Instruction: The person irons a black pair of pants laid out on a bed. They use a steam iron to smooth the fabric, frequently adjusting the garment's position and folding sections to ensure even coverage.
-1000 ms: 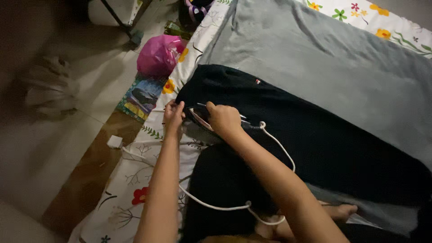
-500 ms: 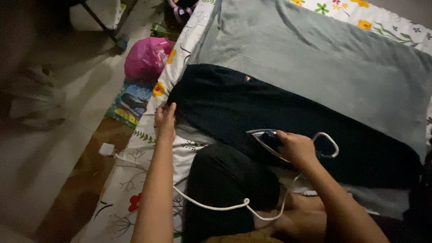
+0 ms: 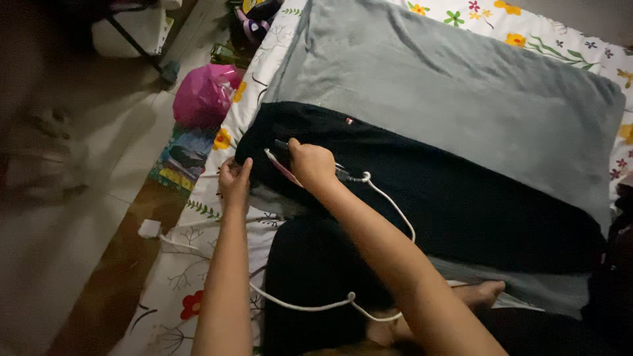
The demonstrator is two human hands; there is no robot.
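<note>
We see our right hand [image 3: 311, 165] wrapped around the handle of a clothes iron [image 3: 285, 163], which rests on the left end of a dark garment [image 3: 422, 198]. Our left hand [image 3: 235, 181] is just beside it to the left, fingers pinching the garment's left edge, so the two hands sit close together but apart. A white cord [image 3: 389, 206] runs from the back of the iron toward us, loops across a black cloth mound [image 3: 316, 270] near our lap and passes on to the left.

The garment lies stretched from left to right over a grey blanket [image 3: 448, 86], which is spread on a white sheet with a flower print [image 3: 198, 264] laid on the floor. The sheet shows along the left side and at the far right edge. A bare foot [image 3: 484, 293] rests on the near edge of the blanket.

To the left of the sheet, a white plug block [image 3: 149, 229] lies on a brown strip of floor [image 3: 125, 264]. Farther off we see a colourful printed mat [image 3: 181, 158] and a pink plastic bag [image 3: 203, 97] on pale tiles [image 3: 66, 250]. At the far left, dark metal legs [image 3: 135, 43] of some stand rise out of view. The room is dim and its left side is blurred.
</note>
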